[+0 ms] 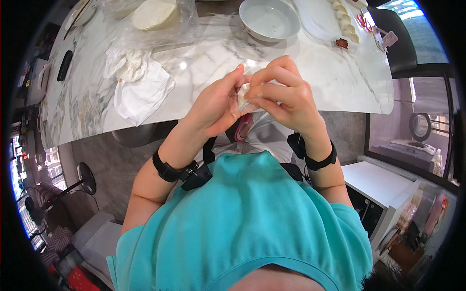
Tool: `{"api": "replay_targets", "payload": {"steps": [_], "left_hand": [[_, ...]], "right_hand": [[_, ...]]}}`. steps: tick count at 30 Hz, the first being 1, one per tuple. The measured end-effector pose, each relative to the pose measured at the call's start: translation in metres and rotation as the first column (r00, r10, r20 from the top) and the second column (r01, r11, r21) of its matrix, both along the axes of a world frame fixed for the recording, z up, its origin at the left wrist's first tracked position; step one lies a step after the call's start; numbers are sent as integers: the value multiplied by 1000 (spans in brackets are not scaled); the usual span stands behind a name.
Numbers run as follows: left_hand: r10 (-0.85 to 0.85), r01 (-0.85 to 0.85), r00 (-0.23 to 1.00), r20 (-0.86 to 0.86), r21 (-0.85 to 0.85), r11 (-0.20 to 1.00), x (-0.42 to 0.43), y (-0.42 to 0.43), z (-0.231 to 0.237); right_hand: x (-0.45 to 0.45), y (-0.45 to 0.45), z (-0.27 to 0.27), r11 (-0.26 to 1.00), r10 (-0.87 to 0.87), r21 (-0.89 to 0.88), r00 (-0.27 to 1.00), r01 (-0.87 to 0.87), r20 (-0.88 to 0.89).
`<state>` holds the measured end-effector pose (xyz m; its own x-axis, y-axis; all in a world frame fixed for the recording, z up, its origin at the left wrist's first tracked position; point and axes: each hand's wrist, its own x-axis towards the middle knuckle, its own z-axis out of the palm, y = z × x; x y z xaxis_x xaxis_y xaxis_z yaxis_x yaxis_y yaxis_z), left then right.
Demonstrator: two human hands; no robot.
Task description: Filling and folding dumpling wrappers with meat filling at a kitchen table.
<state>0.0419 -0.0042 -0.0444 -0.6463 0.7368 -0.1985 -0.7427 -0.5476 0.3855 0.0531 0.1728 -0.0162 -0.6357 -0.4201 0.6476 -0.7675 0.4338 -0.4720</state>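
Observation:
My left hand cradles a pale dough dumpling over the near edge of the marble-topped table. From the other side, the fingers of my right hand pinch the dumpling, hiding much of it. Ahead of my hands stands a white bowl holding clear liquid. A stack of round dough wrappers lies on plastic film at the back left. At the back right, a row of dumplings sits along a white tray.
Crumpled white paper or cloth lies left of my hands. Further left are a black oblong object and a bowl with chopsticks. Red-handled scissors lie at the right. A dark chair is tucked below the table's edge.

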Motion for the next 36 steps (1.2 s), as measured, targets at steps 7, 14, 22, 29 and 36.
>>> {"api": "replay_targets", "payload": {"steps": [7, 14, 22, 29, 36], "left_hand": [[343, -366, 923, -174, -119, 923, 7, 20, 17], [364, -430, 880, -305, -187, 883, 13, 26, 9], [349, -389, 908, -233, -156, 908, 11, 23, 13], [390, -418, 903, -180, -154, 895, 12, 24, 13], [364, -403, 904, -223, -168, 899, 11, 23, 7]], "right_hand": [[23, -14, -4, 946, -248, -86, 868, 313, 431], [20, -26, -7, 945, -311, 35, 862, 324, 401], [15, -12, 1, 977, -102, -65, 712, 203, 694], [22, -25, -5, 953, -291, 75, 824, 293, 486], [16, -21, -8, 978, -198, 42, 854, 203, 481]]}}
